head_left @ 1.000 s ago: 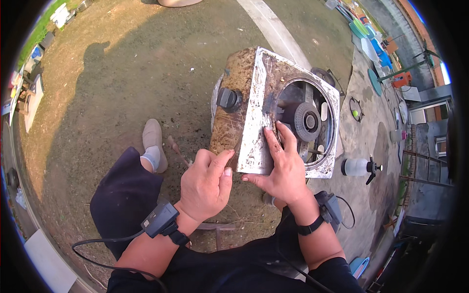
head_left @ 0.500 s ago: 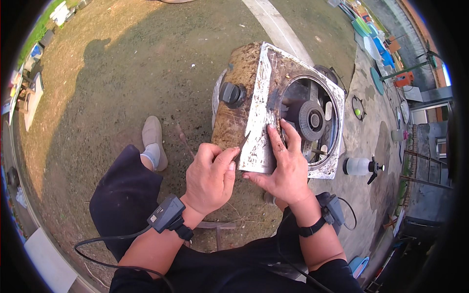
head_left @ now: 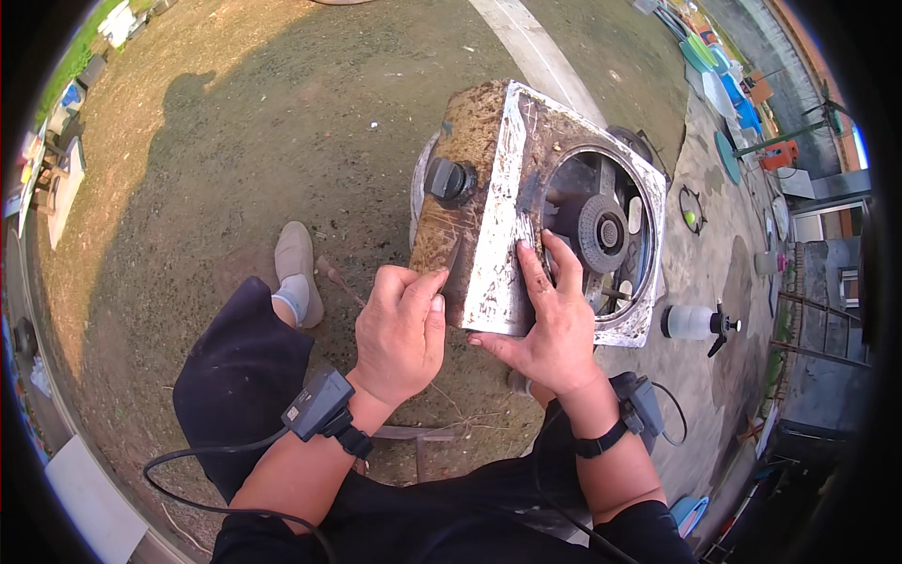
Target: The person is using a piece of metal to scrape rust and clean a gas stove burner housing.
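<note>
A rusty, grimy single-burner gas stove [head_left: 500, 221] stands tilted before me, with a dark knob [head_left: 450, 180] on its brown front panel and a round burner [head_left: 601, 232] in its opening. My left hand [head_left: 402, 329] is closed in a pinch on a thin dark blade [head_left: 457, 258], its tip against the brown panel near the white-streaked edge. Most of the blade's grip end is hidden by my fingers. My right hand [head_left: 554, 324] grips the stove's near corner, fingers on the white-streaked strip beside the burner opening and thumb at the lower edge.
A spray bottle [head_left: 691, 321] with a black pump head is on the concrete to the right. Beyond it lies a round wire ring [head_left: 692, 209]. My shoe [head_left: 297, 268] rests on the dirt at left. Cables run from the devices on both wrists.
My left hand has shifted slightly left, and the blade has moved from the white-streaked strip onto the brown panel. My right hand keeps its hold on the stove.
</note>
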Demonstrator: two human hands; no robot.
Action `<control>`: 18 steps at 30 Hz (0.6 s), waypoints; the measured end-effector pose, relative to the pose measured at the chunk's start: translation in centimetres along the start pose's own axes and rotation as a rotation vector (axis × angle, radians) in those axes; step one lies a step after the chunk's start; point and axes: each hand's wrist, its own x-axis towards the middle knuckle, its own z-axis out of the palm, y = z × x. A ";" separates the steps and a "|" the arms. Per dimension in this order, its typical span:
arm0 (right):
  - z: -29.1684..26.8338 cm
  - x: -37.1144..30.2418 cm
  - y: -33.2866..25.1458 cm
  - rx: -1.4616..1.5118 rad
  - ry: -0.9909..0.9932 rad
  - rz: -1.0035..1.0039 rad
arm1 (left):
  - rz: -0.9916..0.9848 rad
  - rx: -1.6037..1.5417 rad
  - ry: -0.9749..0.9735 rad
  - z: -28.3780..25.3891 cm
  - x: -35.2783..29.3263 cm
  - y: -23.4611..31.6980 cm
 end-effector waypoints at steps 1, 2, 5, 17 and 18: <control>0.0 0.0 0.0 0.003 0.002 -0.002 | 0.070 -0.008 -0.006 -0.2 0.0 0.5; 0.0 0.0 -0.1 0.004 0.001 -0.003 | 0.069 -0.007 -0.006 -0.1 0.0 0.1; -0.1 0.2 -0.2 -0.010 0.007 -0.013 | -0.010 0.065 0.066 0.2 0.6 -1.7; -0.2 0.1 -0.3 0.015 0.011 -0.010 | 0.049 0.011 0.023 -0.1 0.5 -0.5; -0.2 0.1 -0.4 0.007 0.004 -0.006 | 0.047 0.015 0.023 0.0 0.4 -0.8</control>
